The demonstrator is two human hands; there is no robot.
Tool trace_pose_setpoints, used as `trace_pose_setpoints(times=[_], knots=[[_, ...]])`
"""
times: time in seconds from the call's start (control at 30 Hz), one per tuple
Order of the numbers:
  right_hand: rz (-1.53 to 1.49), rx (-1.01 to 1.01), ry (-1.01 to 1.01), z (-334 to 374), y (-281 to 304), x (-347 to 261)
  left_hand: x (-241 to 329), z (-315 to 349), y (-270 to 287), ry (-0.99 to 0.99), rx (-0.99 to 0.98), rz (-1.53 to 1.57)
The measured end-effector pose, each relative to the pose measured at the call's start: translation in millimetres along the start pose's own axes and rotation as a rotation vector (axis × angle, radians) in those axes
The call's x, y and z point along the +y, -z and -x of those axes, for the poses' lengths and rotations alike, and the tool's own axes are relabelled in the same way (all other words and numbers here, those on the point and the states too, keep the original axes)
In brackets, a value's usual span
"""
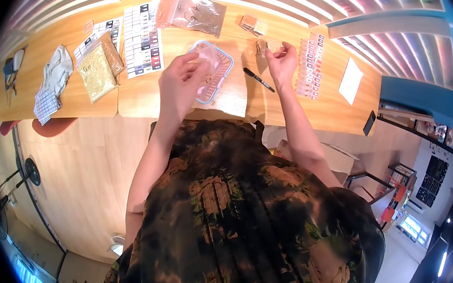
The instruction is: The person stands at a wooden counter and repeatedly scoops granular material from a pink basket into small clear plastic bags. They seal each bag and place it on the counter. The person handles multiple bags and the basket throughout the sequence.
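Observation:
My left hand (177,82) is raised over a shallow plastic basket (228,67) with a pale blue rim. Its fingers are curled together on a clear plastic bag (208,55), though the exact grip is partly blurred. Small dark and tan bits show in the basket below. To the right, my right hand (283,64) is at a pair of small tan packets (261,47), thumb and fingers bent and apart, with nothing visibly gripped between them. A black marker pen (259,79) lies on the table between my hands.
More small tan packets (252,24) lie farther back. Clear bags of brown beads (198,14) and yellow beads (96,72) lie beside colour charts (143,40). A strip of sample cards (312,65) and a white sheet (350,80) are right; sloped racks (397,43) border the table.

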State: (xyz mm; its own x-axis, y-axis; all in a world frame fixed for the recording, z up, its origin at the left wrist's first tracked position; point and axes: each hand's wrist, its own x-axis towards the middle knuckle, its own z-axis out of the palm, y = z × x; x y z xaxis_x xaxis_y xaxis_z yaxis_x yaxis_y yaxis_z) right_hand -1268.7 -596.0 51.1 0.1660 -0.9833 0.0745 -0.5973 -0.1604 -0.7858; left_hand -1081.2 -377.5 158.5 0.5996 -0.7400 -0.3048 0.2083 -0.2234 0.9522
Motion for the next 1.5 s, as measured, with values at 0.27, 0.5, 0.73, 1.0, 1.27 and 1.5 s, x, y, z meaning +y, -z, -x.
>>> trace_pose_setpoints(times=[0.27,0.5,0.73,1.0,1.27,1.5], knots=[[0.622,-0.243,-0.19,-28,-30,-16,-11,14,13,0.044,0.128,0.117],[0.765,-0.477,-0.156,-67,-39,32,-12,23,25,0.069,0.188,0.129],[0.787,-0.568,0.101,-109,-30,34,-40,26,33,0.093,0.249,-0.049],[0.671,-0.369,0.254,-65,-3,-25,-50,23,8,-0.17,0.299,-0.668],[-0.138,-0.731,0.307,14,-24,-41,-54,9,18,-0.203,0.269,-0.779],[0.176,-0.872,0.186,51,-11,-33,-47,0,42,-0.172,0.217,-0.516]])
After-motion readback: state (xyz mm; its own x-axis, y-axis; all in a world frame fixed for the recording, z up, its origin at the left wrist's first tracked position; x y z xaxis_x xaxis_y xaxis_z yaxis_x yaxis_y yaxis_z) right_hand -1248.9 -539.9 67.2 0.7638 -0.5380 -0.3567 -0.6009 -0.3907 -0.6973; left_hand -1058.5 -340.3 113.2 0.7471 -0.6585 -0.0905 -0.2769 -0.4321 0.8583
